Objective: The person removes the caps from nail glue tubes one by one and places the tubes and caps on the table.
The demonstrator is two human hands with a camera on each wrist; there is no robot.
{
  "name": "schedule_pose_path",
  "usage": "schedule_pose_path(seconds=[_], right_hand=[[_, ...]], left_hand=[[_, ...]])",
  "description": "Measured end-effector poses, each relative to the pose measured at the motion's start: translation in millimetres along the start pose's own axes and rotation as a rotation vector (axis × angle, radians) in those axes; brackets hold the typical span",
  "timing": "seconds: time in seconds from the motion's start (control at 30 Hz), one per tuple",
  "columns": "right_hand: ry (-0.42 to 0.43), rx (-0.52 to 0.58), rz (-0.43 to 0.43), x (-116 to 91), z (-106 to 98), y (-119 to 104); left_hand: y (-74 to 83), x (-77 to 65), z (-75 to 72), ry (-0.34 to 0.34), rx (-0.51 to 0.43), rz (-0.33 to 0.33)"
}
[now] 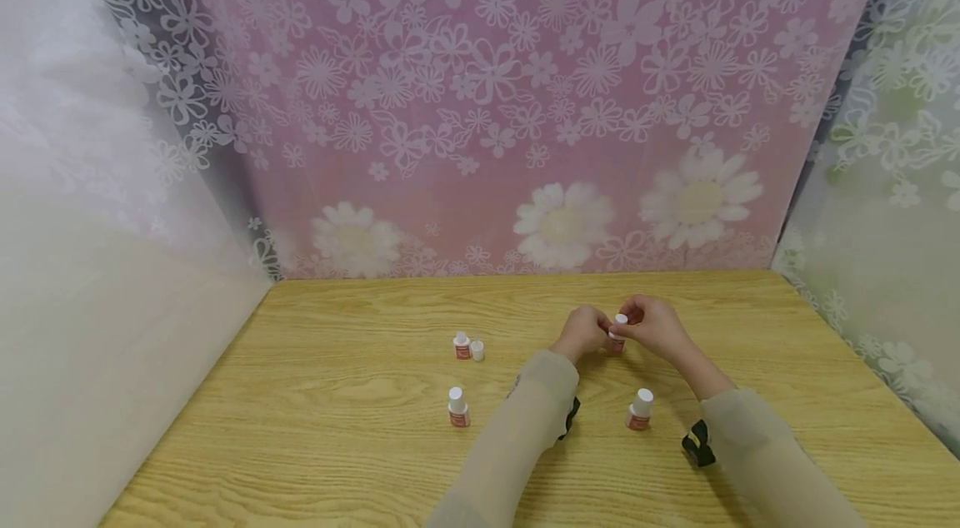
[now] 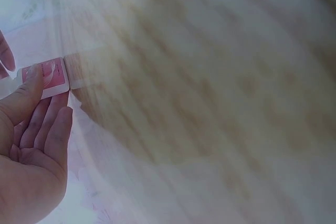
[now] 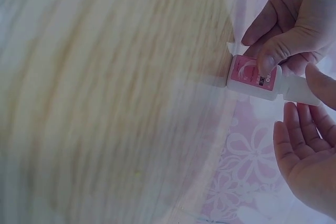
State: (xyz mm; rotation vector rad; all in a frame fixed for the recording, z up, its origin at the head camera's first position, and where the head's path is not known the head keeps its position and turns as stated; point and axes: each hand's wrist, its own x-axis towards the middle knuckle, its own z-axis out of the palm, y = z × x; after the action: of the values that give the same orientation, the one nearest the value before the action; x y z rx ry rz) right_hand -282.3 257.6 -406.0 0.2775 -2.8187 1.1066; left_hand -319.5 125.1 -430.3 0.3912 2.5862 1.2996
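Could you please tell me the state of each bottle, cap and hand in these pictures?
Held bottle: upright.
Cap of the held bottle: on; whether loosened, I cannot tell.
Back-left bottle: standing, uncapped.
Loose cap: off, beside the back-left bottle.
Front-left bottle: standing, capped.
Front-right bottle: standing, capped.
Left hand: grips the held bottle.
Right hand: pinches that bottle's cap.

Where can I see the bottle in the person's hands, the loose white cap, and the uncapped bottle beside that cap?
Bottle in the hands (image 3: 245, 73): right wrist view, on its label.
Loose white cap (image 1: 477, 352): head view, on its side.
Uncapped bottle (image 1: 462, 351): head view, on its label.
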Motion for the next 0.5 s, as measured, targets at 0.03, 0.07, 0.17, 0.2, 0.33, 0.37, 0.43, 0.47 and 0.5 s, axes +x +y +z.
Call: schedule_pose_path(seconds=[0.03, 0.07, 0.17, 0.2, 0.33, 0.37, 0.43, 0.47, 0.5], right_hand=[[0.0, 0.0, -0.001, 0.1, 0.2, 0.2], [-0.001, 0.0, -0.003, 0.1, 0.4, 0.2], [-0.003, 0.005, -0.018, -0.5, 0.1, -0.5], [-0.003, 0.006, -0.025, -0.7, 0.0, -0.8], [-0.006, 0.019, -0.049, -2.2, -0.4, -1.9], [-0.006, 0.023, -0.052, -2.4, -0.5, -2.1], [-0.006, 0.032, -0.055, -3.0, -0.5, -2.9], [-0.008, 0.037, -0.055, -3.0, -0.5, -3.0], [-0.011, 0.042, -0.055, -2.8, -0.4, -3.1]], left_hand=[[-0.2, 0.2, 0.2, 0.0, 0.0, 0.001], [-0.1, 0.2, 0.2, 0.0, 0.0, 0.004], [-0.3, 0.4, 0.5, 0.001, 0.012, 0.008], [-0.3, 0.5, 0.7, 0.002, 0.017, 0.008], [-0.4, 1.3, 1.1, 0.002, 0.037, 0.008], [-0.3, 1.3, 1.2, 0.002, 0.04, 0.006], [-0.3, 1.5, 1.3, 0.001, 0.044, 0.002], [-0.3, 1.1, 1.1, 0.0, 0.037, -0.003], [-0.2, 0.8, 0.9, -0.002, 0.035, -0.002]])
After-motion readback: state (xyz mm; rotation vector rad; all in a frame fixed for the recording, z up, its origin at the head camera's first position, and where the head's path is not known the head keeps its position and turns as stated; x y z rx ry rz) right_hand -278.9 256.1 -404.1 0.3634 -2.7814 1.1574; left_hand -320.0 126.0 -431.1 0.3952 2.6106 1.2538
